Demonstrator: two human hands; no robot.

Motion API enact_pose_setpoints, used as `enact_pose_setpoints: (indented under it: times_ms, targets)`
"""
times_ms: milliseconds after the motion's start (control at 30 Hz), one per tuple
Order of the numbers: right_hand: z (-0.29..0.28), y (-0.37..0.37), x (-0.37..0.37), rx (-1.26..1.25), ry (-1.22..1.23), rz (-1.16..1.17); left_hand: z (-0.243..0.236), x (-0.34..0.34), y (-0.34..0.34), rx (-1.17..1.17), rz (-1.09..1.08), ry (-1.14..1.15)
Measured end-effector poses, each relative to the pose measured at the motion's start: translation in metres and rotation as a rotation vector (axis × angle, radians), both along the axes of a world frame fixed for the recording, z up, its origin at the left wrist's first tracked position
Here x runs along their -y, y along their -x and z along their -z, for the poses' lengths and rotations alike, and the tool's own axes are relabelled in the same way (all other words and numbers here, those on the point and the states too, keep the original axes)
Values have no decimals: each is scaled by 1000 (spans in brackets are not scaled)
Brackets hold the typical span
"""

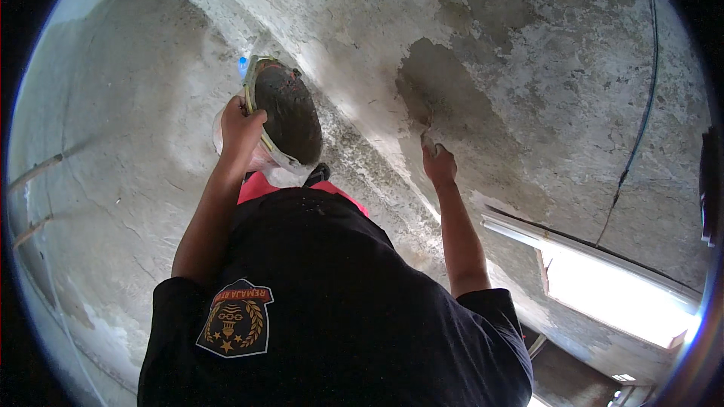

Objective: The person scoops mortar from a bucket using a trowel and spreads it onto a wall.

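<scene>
My left hand [240, 126] is closed on the rim of a pale, smeared bucket [275, 157], which is tilted in front of my legs. Dark grey wet mortar [290, 114] lies inside it. My right hand [439, 164] reaches up to the wall, its fingers wrapped round the handle of a trowel [426, 130]. The blade is hard to make out against the grey surface. Around and above it spreads a dark, damp patch [483, 109] on the wall.
The rough grey wall [558, 98] slopes across the right, with a dark cable [647, 109] running down it. A bright window opening [611, 290] is at the lower right. A blue-capped bottle [243, 66] stands behind the bucket. Two rods [36, 172] jut in at the left.
</scene>
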State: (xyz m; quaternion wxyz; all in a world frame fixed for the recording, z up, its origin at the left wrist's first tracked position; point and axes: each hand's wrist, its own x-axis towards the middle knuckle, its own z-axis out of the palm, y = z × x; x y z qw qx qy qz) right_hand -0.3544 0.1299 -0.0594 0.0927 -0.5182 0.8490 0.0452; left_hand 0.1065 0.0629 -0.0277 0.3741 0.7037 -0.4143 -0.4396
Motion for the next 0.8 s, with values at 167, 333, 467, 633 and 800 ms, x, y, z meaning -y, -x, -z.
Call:
enact_pose_setpoints:
  times_ms: [167, 333, 467, 633, 800]
  targets:
    - [9, 12, 23, 39, -138, 74, 5, 4, 3, -74, -44, 45]
    - [9, 0, 31, 29, -126, 73, -9, 2, 9, -63, -61, 31]
    - [6, 16, 30, -29, -169, 40, -6, 1, 10, -93, -66, 44]
    - [9, 21, 23, -55, -291, 39, 9, 4, 6, -102, -73, 34]
    - [3, 9, 30, -65, -126, 6, 12, 7, 6, -55, -66, 67]
